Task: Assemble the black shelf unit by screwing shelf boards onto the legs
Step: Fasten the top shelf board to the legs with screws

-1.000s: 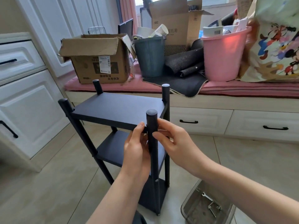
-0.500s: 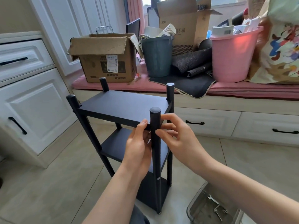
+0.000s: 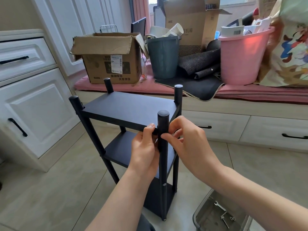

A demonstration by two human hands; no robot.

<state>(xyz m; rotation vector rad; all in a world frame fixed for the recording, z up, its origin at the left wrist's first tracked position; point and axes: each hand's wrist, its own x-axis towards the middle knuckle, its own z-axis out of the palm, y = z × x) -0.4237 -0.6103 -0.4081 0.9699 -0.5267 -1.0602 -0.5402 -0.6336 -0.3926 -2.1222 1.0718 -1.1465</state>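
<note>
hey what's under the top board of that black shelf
Under the top board sits a middle board, then a bottom board near the floor. The left hand and near leg cover part of both; nothing shows on them.

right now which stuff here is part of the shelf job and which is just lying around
Part of the job:
- black shelf unit
- near front leg, gripped by the left hand and right hand
- tray with a wrench

Just lying about:
- cardboard box
- grey bin
- pink bucket
- black mat
</note>
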